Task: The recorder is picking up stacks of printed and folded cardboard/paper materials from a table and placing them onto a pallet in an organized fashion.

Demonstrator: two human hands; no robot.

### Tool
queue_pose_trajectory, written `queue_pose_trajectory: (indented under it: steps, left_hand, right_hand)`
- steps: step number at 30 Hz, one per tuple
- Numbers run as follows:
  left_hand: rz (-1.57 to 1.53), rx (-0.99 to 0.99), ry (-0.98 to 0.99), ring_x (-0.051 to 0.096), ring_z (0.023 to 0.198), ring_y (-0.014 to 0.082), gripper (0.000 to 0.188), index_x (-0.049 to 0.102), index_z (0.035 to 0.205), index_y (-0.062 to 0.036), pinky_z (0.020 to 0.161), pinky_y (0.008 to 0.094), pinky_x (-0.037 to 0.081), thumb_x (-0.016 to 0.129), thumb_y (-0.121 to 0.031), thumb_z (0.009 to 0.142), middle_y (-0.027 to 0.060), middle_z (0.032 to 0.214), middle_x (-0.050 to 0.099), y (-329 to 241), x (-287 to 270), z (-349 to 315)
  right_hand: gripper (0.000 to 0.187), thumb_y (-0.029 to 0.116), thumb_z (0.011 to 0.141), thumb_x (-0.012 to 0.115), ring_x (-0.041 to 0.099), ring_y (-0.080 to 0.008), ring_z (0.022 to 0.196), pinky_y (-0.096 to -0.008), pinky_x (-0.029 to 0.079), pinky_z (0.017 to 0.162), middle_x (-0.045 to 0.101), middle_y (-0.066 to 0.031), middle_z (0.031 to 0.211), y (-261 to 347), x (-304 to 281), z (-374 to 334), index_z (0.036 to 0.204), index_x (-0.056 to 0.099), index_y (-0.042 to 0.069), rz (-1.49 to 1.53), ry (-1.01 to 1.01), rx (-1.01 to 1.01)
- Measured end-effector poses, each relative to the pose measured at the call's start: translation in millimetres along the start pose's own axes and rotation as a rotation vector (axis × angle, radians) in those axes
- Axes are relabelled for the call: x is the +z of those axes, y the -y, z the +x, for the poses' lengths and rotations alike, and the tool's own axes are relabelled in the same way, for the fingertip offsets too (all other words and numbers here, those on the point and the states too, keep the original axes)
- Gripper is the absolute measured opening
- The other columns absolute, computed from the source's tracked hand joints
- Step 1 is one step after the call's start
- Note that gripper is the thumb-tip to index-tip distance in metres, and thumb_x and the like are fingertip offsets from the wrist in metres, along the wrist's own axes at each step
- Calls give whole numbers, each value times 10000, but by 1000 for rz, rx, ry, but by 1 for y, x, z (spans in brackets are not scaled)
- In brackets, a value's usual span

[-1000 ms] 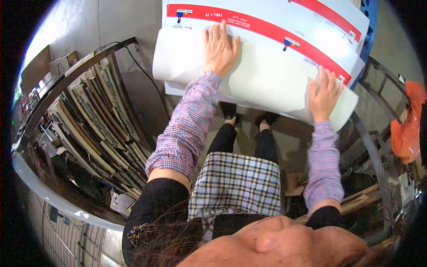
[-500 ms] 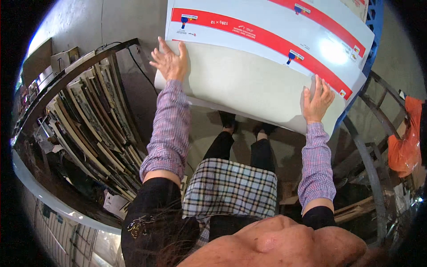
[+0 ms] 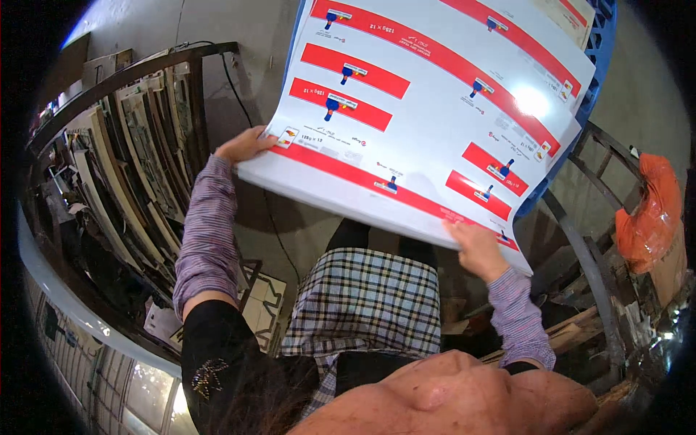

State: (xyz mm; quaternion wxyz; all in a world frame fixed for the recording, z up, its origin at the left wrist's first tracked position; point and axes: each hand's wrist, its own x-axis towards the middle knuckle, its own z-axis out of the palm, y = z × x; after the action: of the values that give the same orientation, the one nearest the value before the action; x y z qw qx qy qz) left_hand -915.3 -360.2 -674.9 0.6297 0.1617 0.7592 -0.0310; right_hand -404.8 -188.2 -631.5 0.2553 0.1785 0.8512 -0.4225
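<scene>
A large stack of glossy white sheets (image 3: pixel 406 145) printed with red bands and small blue figures spreads out in front of me. Its near edge curves down towards me and looks several sheets thick. At the near left corner, my left hand (image 3: pixel 249 144) is closed on the sheets, thumb on top and fingers hidden underneath. My right hand (image 3: pixel 480 251) grips the near edge towards the right, also with its thumb above and its fingers out of sight below. Behind and beside the stack, a blue plastic lattice (image 3: pixel 603 43) shows along the right edge.
To my left stands a dark metal rack (image 3: pixel 145 72) holding many upright boards (image 3: pixel 109 167). A black cable (image 3: pixel 235 90) hangs beside it and runs along the floor. On the right are a metal frame (image 3: pixel 580 239), an orange plastic bag (image 3: pixel 647 217) and wooden pieces.
Both hands have moved from the curled-over plain underside to the near edge, left hand leftward, right hand nearer. The curled part now lies unrolled towards me, printed side up.
</scene>
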Motion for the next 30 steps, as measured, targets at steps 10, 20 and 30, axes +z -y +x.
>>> queue_pose_trajectory:
  steps: [10, 20, 30]
  left_hand:
    - [-522, 119, -182, 583, 829, 142, 267, 531, 1008, 17, 744, 267, 468, 624, -191, 870, 113, 905, 624, 45, 39, -17]
    - [-703, 144, 47, 659, 863, 248, 640, 544, 1109, 70, 769, 365, 538, 711, -425, 740, 173, 1001, 647, 7, 33, 32]
    - [-612, 543, -17, 625, 801, 143, 355, 573, 1047, 34, 742, 299, 530, 716, -151, 780, 97, 947, 656, -29, 65, -77]
  right_hand:
    - [398, 172, 792, 618, 528, -350, 920, -435, 450, 774, 521, -177, 979, -137, -117, 177, 1148, 498, 41, -233, -676, -8]
    - [587, 616, 772, 589, 539, -269, 823, -366, 457, 713, 566, -121, 910, -187, -229, 297, 932, 581, 50, -403, -652, 222]
    - [661, 513, 659, 769, 601, -208, 925, -327, 476, 817, 637, -115, 979, -175, -274, 250, 1059, 627, 7, 172, -202, 260]
